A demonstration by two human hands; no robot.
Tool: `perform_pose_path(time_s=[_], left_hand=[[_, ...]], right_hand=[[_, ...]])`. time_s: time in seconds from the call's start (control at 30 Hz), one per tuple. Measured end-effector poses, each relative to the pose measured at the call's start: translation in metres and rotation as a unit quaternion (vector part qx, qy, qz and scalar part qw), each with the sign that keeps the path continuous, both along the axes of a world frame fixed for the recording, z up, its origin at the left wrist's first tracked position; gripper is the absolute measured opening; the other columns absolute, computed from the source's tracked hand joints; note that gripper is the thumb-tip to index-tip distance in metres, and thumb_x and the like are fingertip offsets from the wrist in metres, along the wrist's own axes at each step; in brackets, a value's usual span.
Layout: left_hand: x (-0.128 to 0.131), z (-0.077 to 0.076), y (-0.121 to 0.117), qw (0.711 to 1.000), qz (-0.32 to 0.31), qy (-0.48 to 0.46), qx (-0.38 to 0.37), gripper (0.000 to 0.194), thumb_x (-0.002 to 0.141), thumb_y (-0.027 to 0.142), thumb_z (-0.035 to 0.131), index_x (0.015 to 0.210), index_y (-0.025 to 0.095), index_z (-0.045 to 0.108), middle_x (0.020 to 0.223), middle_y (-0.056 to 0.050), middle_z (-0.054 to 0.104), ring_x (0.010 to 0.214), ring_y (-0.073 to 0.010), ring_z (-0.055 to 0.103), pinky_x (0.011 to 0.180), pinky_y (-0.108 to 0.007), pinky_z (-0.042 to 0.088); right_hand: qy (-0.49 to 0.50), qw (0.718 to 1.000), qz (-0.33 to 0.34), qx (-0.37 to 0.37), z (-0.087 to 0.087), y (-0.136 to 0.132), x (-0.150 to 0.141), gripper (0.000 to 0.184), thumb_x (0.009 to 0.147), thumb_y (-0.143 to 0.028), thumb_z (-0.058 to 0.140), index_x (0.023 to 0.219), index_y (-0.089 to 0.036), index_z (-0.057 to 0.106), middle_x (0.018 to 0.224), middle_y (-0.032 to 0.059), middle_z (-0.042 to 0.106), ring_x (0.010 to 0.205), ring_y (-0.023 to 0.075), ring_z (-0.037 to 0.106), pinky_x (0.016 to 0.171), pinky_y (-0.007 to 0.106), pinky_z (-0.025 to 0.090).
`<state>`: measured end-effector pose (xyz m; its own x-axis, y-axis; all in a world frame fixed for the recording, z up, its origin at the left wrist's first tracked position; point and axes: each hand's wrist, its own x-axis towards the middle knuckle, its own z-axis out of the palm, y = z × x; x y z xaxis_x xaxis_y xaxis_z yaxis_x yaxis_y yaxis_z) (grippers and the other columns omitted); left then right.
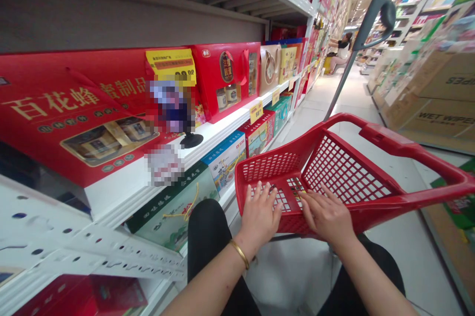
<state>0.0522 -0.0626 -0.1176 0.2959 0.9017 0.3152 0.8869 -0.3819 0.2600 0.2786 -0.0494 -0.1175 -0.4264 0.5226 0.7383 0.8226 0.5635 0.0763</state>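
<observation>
A red plastic shopping basket (pixel 334 167) stands on the aisle floor in front of my knees, tipped toward me, its grey pull handle (pixel 374 19) rising up behind it. My left hand (pixel 260 214) rests with fingers spread flat on the basket's near wall, a gold bangle on the wrist. My right hand (pixel 326 214) lies beside it, fingers stretched onto the same mesh wall. Neither hand holds anything.
White shelves (pixel 222 130) run along the left, carrying red gift boxes (pixel 74 113), a red honey box (pixel 226 78) and green and blue boxes (pixel 174 207) below. Cardboard cartons (pixel 441 93) line the right side. A person (pixel 343 51) crouches far down the aisle.
</observation>
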Motion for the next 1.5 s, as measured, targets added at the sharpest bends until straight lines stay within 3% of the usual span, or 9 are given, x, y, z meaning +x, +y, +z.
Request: perform_pose_path(time_s=[0.13, 0.4, 0.67, 0.73, 0.87, 0.97, 1.1, 1.27, 1.5], left_hand=[[0.003, 0.001, 0.005, 1.000, -0.018, -0.007, -0.002, 0.050, 0.108, 0.045, 0.031, 0.148, 0.026, 0.054, 0.157, -0.006, 0.051, 0.150, -0.0297, 0.039, 0.127, -0.059, 0.022], [0.006, 0.003, 0.015, 0.999, -0.031, -0.017, -0.020, 0.050, 0.109, 0.041, 0.029, 0.148, 0.020, 0.055, 0.155, -0.005, 0.053, 0.150, -0.0249, 0.039, 0.129, -0.054, 0.020], [-0.005, 0.004, 0.022, 0.998, -0.037, -0.008, -0.051, 0.052, 0.109, 0.042, 0.027, 0.147, 0.019, 0.055, 0.151, -0.006, 0.057, 0.149, -0.0250, 0.041, 0.129, -0.053, 0.021], [-0.009, 0.004, 0.024, 0.998, -0.045, -0.016, -0.052, 0.051, 0.109, 0.040, 0.028, 0.146, 0.019, 0.056, 0.149, -0.006, 0.059, 0.149, -0.0248, 0.042, 0.129, -0.053, 0.020], [-0.022, 0.006, 0.028, 0.997, -0.050, -0.014, -0.049, 0.047, 0.109, 0.034, 0.029, 0.142, 0.019, 0.060, 0.146, -0.005, 0.063, 0.148, -0.0234, 0.043, 0.130, -0.052, 0.018], [-0.032, 0.006, 0.031, 0.997, -0.055, -0.011, -0.046, 0.047, 0.110, 0.032, 0.028, 0.140, 0.018, 0.062, 0.144, -0.005, 0.064, 0.147, -0.0234, 0.045, 0.130, -0.052, 0.017], [-0.039, 0.003, 0.035, 0.996, -0.073, -0.019, -0.053, 0.046, 0.110, 0.031, 0.028, 0.136, 0.020, 0.065, 0.143, -0.003, 0.064, 0.144, -0.0222, 0.048, 0.129, -0.050, 0.020], [-0.034, 0.001, 0.034, 0.996, -0.071, -0.024, -0.055, 0.047, 0.110, 0.031, 0.027, 0.135, 0.021, 0.066, 0.141, -0.003, 0.066, 0.143, -0.0224, 0.051, 0.128, -0.051, 0.021], [-0.031, 0.004, 0.031, 0.997, -0.056, -0.016, -0.040, 0.045, 0.110, 0.032, 0.030, 0.130, 0.023, 0.070, 0.137, -0.003, 0.069, 0.143, -0.0244, 0.050, 0.125, -0.052, 0.026]], right_hand=[[0.019, 0.999, -0.038, 0.016, 0.004, 0.008, 0.027, 0.017, 0.094, -0.017, 0.062, 0.105, -0.019, 0.074, 0.099, 0.0028, 0.080, 0.089, 0.0186, 0.076, 0.123, 0.047, 0.035], [0.048, 0.997, 0.052, -0.020, -0.013, 0.015, -0.040, 0.021, 0.094, -0.017, 0.062, 0.113, -0.020, 0.073, 0.102, 0.0037, 0.080, 0.095, 0.0170, 0.075, 0.117, 0.037, 0.042], [0.012, 0.999, -0.021, 0.023, 0.005, 0.034, 0.031, 0.017, 0.094, -0.021, 0.064, 0.108, -0.020, 0.073, 0.096, 0.0035, 0.081, 0.082, 0.0206, 0.077, 0.123, 0.052, 0.034], [0.023, 0.999, -0.023, 0.023, 0.001, 0.035, 0.020, 0.018, 0.093, -0.019, 0.064, 0.108, -0.020, 0.073, 0.096, 0.0033, 0.081, 0.083, 0.0202, 0.077, 0.119, 0.046, 0.040], [0.049, 0.998, 0.015, -0.026, -0.009, 0.031, -0.042, 0.019, 0.093, -0.018, 0.063, 0.107, -0.022, 0.074, 0.100, 0.0029, 0.080, 0.092, 0.0187, 0.076, 0.112, 0.037, 0.046], [0.047, 0.996, 0.018, -0.068, -0.007, 0.030, -0.069, 0.017, 0.095, -0.020, 0.061, 0.105, -0.023, 0.075, 0.097, 0.0036, 0.081, 0.094, 0.0200, 0.076, 0.121, 0.045, 0.036], [0.040, 0.998, -0.021, -0.051, 0.006, 0.037, -0.036, 0.012, 0.094, -0.023, 0.063, 0.087, -0.023, 0.074, 0.086, 0.0006, 0.080, 0.094, 0.0223, 0.076, 0.127, 0.057, 0.021], [0.042, 0.998, -0.044, -0.023, 0.010, 0.043, 0.007, 0.024, 0.093, -0.022, 0.063, 0.070, -0.021, 0.065, 0.082, 0.0015, 0.078, 0.088, 0.0197, 0.076, 0.124, 0.050, 0.032], [0.079, 0.996, -0.008, -0.046, -0.012, 0.032, -0.058, 0.024, 0.093, -0.022, 0.062, 0.068, -0.023, 0.063, 0.079, 0.0021, 0.076, 0.090, 0.0173, 0.074, 0.115, 0.039, 0.043]])
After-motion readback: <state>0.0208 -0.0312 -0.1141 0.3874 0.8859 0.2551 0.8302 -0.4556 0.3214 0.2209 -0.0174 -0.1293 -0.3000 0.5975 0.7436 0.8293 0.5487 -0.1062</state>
